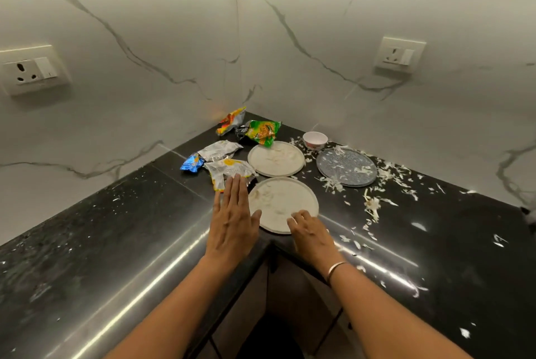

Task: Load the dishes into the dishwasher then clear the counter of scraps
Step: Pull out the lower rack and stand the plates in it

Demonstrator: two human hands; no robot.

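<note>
In the corner of the black, glossy stone counter [116, 228], the left hand [232, 219] is held flat, fingers straight and close together, its tips over the edge of a crumpled silver-and-yellow wrapper [229, 170]; I cannot tell whether it touches. The right hand [309, 232], a thin metal bangle [336, 268] at the wrist, curls its fingers over the near rim of the nearest plate [282, 199], thumb hidden. That plate is round, matte cream and smeared. Behind it lies a second cream plate [275, 158], beside that a speckled grey-blue plate [346, 167], and near the wall a small white bowl [315, 139]. Pale shredded scraps [372, 205] litter the right side.
</note>
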